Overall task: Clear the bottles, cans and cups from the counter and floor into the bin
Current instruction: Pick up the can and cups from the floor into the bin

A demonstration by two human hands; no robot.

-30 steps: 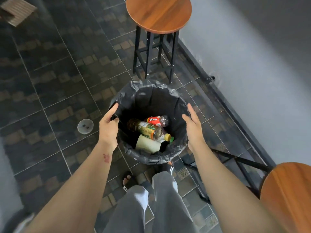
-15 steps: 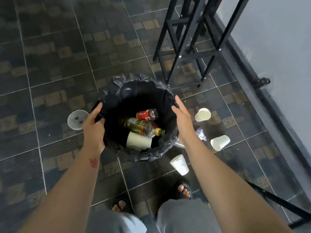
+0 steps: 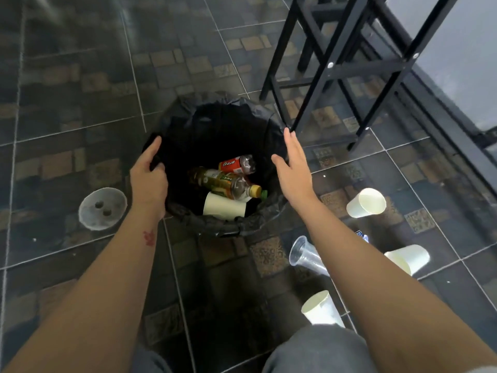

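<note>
A bin lined with a black bag [image 3: 215, 117] stands on the tiled floor. Inside lie a red-labelled bottle [image 3: 236, 164], a tea bottle with a yellow cap [image 3: 226, 183] and a white cup [image 3: 226, 210]. My left hand [image 3: 149, 179] grips the bag's left rim. My right hand [image 3: 291, 168] is flat against the right rim, fingers straight, holding nothing. On the floor to the right lie three white paper cups [image 3: 365, 203] [image 3: 408, 258] [image 3: 321, 309] and a clear plastic cup [image 3: 306, 255]. A clear cup [image 3: 102, 208] stands left of the bin.
A black metal stool frame [image 3: 341, 65] stands just behind the bin's right side, close to my right fingertips. A grey wall [image 3: 462, 49] and dark skirting run along the right. My grey-trousered knees [image 3: 317, 351] are at the bottom edge.
The view has dropped closer to the bin and floor, bringing the fallen cups on the right into sight. Both hands stay at the bin's rim; the right hand has flattened against it.
</note>
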